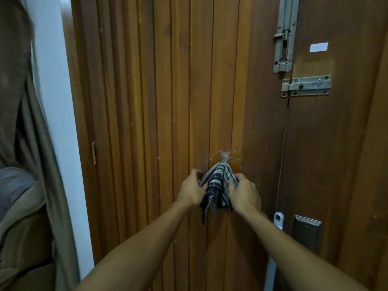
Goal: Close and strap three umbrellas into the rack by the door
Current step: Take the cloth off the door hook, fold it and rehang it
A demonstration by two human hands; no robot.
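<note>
Up against the wooden door [159,101], both hands clutch a checked, folded umbrella [218,185] between them: the left hand [192,189] curls its fingers on the fabric's left edge and the right hand [244,193] wraps round the right side. Just above the grip, the fabric's top hangs from a clear adhesive hook [225,157] stuck to the door, and loose folds trail below the hands. Far above and right of the grip sit two metal bolts [305,86], with a brown curtain [23,122] well off to the left.
</note>
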